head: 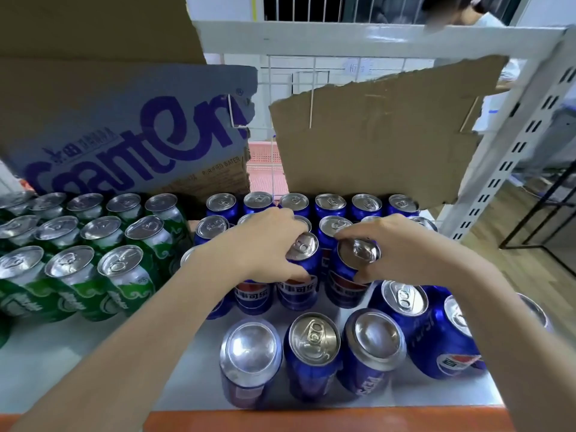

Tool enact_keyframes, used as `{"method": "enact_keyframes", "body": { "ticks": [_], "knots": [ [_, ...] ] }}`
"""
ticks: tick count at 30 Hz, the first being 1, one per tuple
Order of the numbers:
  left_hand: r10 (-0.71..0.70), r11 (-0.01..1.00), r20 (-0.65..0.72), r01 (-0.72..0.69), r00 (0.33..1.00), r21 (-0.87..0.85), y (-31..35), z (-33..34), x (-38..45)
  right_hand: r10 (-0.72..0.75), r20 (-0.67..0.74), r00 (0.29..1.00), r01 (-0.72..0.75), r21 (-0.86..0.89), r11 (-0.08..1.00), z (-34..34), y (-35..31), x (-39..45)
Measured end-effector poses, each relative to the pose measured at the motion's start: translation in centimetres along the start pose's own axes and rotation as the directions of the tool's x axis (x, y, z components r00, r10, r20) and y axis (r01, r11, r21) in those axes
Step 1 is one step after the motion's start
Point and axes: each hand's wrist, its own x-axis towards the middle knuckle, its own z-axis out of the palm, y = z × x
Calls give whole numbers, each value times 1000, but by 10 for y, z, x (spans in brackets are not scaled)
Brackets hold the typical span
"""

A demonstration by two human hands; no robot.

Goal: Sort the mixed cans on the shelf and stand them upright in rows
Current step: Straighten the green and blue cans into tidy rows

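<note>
Right of the green cans (93, 241), each hand's grip closes on a blue can: left hand (268, 244), right hand (402, 247). Packed neighbours could topple if nudged.

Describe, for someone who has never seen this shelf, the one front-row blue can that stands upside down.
Start at the orange front edge of the white shelf. Just behind it stand three blue cans in a short row; take the leftmost can. Its top is a smooth domed base with no pull tab, unlike its neighbour.
</note>
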Motion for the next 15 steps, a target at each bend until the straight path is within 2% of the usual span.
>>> {"method": "enact_keyframes", "body": {
  "ticks": [9, 15],
  "knots": [
    [-32, 999, 64, 31, 997, 22, 6, 12, 9, -89, 92, 992, 85, 43, 995, 4, 3, 10],
    [-64, 998, 33, 64, 997, 27, 3, 26, 8, -117, 126, 985, 112, 45, 993, 18, 10, 16]
  ]
}}
